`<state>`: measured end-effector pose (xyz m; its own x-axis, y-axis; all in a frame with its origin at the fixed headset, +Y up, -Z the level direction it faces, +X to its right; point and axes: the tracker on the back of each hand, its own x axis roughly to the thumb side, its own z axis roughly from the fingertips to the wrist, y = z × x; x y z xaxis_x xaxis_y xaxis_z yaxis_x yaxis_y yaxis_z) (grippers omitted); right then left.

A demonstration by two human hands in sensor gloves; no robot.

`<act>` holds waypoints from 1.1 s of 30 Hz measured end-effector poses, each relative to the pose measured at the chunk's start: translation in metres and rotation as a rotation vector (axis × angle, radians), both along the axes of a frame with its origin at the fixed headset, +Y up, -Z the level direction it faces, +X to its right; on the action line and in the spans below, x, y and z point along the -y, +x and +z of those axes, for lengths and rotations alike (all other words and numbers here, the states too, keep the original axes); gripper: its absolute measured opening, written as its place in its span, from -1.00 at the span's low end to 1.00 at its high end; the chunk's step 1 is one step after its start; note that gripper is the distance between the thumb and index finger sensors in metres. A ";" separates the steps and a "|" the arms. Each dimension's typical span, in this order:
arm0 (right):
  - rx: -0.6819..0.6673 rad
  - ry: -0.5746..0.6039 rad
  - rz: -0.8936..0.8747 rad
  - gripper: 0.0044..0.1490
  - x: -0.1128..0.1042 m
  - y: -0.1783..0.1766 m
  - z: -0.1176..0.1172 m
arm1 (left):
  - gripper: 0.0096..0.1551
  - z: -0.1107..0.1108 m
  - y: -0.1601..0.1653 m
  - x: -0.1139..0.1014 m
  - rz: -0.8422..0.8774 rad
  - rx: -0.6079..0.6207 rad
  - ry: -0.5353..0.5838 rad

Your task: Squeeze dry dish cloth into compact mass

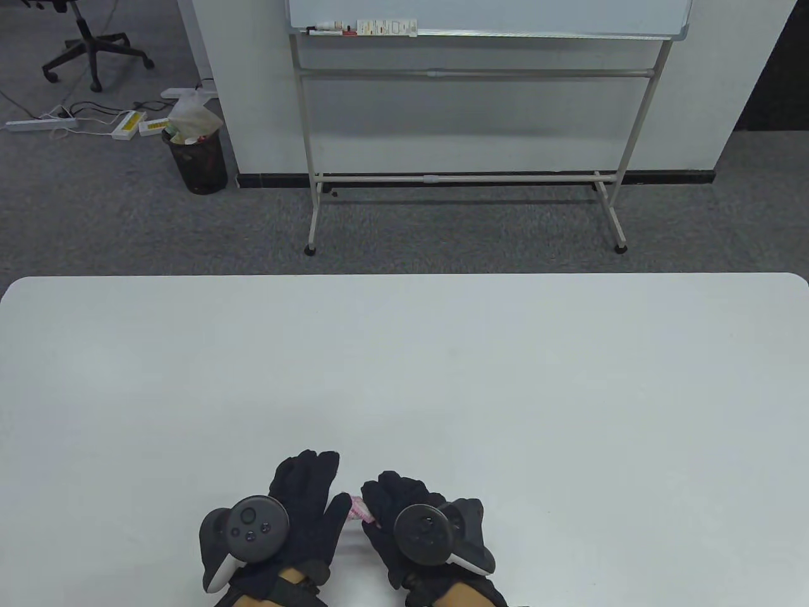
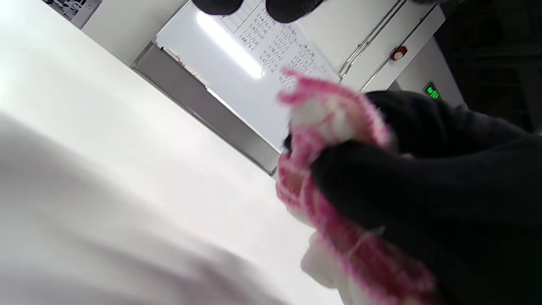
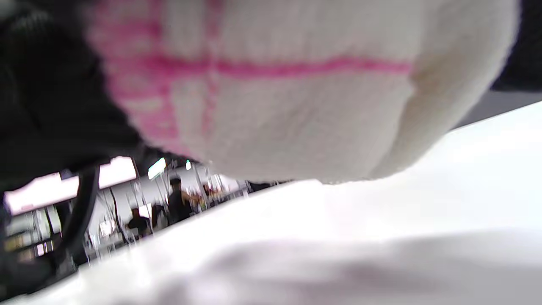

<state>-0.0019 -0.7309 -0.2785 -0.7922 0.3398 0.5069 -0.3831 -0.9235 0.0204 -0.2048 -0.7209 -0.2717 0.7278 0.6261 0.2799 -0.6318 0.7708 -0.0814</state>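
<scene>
The dish cloth (image 1: 360, 509) is white with pink stripes and is bunched into a wad. In the table view only a small bit shows between the two hands, near the table's (image 1: 404, 367) front edge. My right hand (image 1: 385, 499) grips the wad, its fingers curled over it. The left wrist view shows that hand (image 2: 423, 182) closed around the cloth (image 2: 322, 114). The right wrist view is filled by the cloth (image 3: 296, 106), just above the tabletop. My left hand (image 1: 316, 487) lies next to it with its fingers stretched out, holding nothing.
A whiteboard on a wheeled stand (image 1: 468, 95) stands beyond the table's far edge. A black waste bin (image 1: 196, 158) and an office chair (image 1: 88, 44) are on the carpet at the far left.
</scene>
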 end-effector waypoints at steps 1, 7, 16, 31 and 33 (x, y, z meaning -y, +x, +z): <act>-0.004 -0.016 0.065 -0.31 0.004 -0.005 -0.001 | -0.11 -0.001 -0.001 0.002 -0.007 -0.005 -0.016; -0.048 -0.029 0.324 -0.28 0.030 -0.022 0.000 | -0.10 -0.004 -0.006 0.009 -0.037 -0.027 -0.069; -0.145 -0.292 0.523 -0.03 0.055 -0.036 0.003 | -0.10 -0.005 -0.005 0.010 -0.037 -0.022 -0.073; -0.156 -0.388 0.373 0.18 0.052 -0.028 -0.003 | -0.11 -0.008 -0.011 0.014 -0.030 -0.034 -0.084; -0.161 -0.359 0.327 0.19 0.048 -0.027 -0.003 | -0.11 -0.009 -0.011 0.015 -0.032 -0.039 -0.091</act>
<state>-0.0285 -0.7790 -0.2811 -0.8075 0.2622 0.5284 -0.0409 -0.9185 0.3932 -0.2163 -0.7362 -0.2806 0.7571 0.6237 0.1941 -0.6110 0.7813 -0.1273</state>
